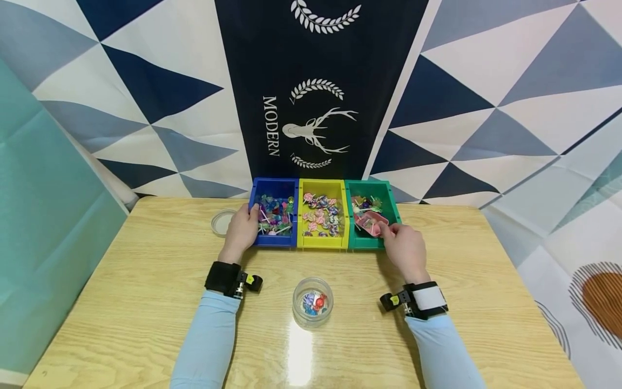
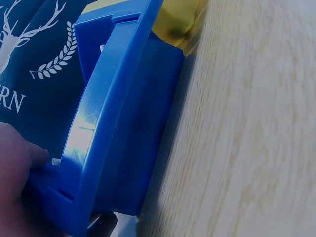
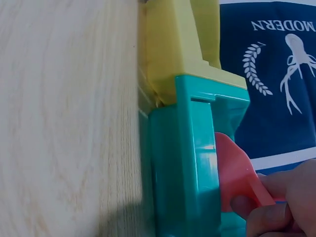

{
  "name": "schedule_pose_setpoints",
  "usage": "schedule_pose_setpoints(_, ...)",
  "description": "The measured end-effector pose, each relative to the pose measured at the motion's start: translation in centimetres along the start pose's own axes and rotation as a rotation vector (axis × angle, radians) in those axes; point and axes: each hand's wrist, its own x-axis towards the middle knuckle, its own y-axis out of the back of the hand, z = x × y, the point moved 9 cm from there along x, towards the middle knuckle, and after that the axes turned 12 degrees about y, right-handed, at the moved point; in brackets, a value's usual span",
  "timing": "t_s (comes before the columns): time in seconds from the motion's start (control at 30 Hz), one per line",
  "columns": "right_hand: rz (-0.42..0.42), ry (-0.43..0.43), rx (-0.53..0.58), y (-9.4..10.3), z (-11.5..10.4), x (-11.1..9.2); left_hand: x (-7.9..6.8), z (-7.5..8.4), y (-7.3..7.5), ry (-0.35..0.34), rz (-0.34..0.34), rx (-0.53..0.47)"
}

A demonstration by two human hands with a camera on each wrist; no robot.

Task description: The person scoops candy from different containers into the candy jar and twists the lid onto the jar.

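Note:
My left hand (image 1: 241,229) grips the left rim of the blue bin (image 2: 133,133), thumb over the edge and a fingertip showing beneath it. Wrapped lollipops (image 1: 275,210) in mixed colours lie in that bin. At the other end of the row, my right hand (image 1: 405,248) pinches the handle of a pink scoop (image 3: 237,168). The scoop's bowl is inside the green bin (image 3: 170,173), among wrapped candies (image 1: 366,203), and some pieces show in it. Nearer the body stands a clear round jar (image 1: 313,319) with a few red and blue candies at its bottom.
Between the blue and green bins sits a yellow bin (image 1: 323,242) holding swirl lollipops (image 1: 320,216). A round lid (image 1: 222,222) lies beside the left hand. Behind the bins, a dark printed cloth (image 1: 262,59) hangs at the wooden table's (image 1: 146,302) far edge.

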Motion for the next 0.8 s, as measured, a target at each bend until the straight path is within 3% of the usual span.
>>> schedule_pose_setpoints(0.47,0.005,-0.04,0.08,-0.3,0.9,0.4,0.2,-0.3,0.3,0.022,-0.001,0.003)
schedule_pose_setpoints(0.8,0.056,-0.047,0.119,1.4,1.7,-0.2,0.2,-0.1,-0.1,0.01,-0.007,0.007)
